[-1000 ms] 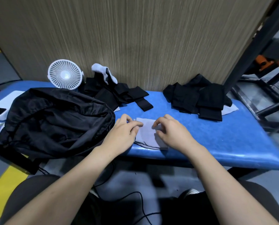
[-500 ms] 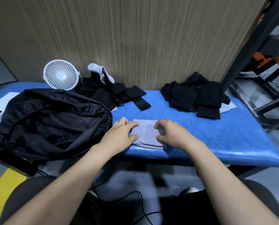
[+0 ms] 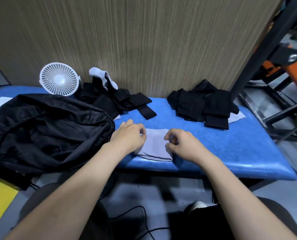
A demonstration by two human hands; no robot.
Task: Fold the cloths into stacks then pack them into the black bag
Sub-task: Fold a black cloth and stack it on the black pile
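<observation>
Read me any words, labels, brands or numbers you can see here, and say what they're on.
None can be read. The bag, fan, grey cloth, black cloths and bench show no print, and the frame is blurred.

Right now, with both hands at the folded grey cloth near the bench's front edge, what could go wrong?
1. The folded light-grey cloth lies close to the front edge of the blue padded bench; a nudge from the left hand or the right hand might tip it off.
2. The crumpled black fabric bag overhangs that edge and may slide during packing.
</observation>
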